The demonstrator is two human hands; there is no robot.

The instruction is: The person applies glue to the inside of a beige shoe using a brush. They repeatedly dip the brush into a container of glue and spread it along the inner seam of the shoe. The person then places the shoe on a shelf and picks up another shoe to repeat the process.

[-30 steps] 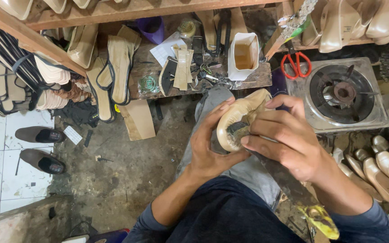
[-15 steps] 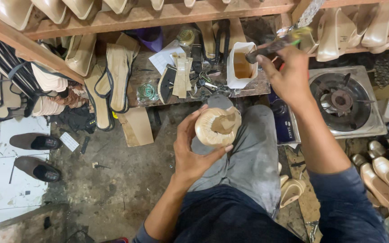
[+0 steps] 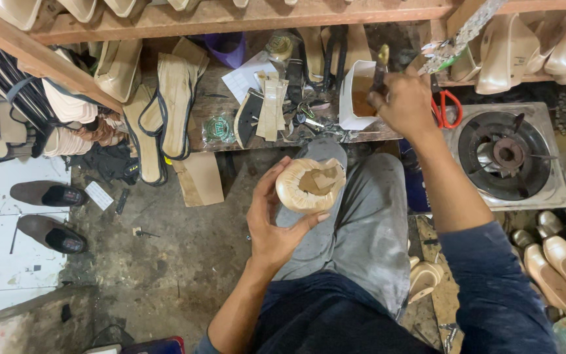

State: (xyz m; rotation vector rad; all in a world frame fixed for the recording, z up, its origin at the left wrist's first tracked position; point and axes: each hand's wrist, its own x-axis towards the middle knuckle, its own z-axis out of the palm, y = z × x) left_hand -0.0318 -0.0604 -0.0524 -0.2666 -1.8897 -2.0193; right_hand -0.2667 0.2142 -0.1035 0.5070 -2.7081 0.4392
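Observation:
My left hand (image 3: 275, 223) holds a beige shoe (image 3: 310, 185) over my knee, its underside turned up with the upper's edges folded over a brown insole. My right hand (image 3: 406, 103) reaches forward and grips a brush (image 3: 380, 65) by its handle, with the tip down in a white tub (image 3: 356, 96) of amber glue on the low wooden bench (image 3: 230, 134).
Red-handled scissors (image 3: 449, 108) and a single-burner gas stove (image 3: 508, 155) lie right of the tub. Sandal soles (image 3: 177, 105) and straps lean on the bench. Beige shoes (image 3: 561, 259) line the right side. Two dark shoes (image 3: 48, 213) rest on white tiles at left.
My right hand left the shoe, reached to the bench and now has the brush standing in the glue tub. My left hand has turned the shoe's underside up.

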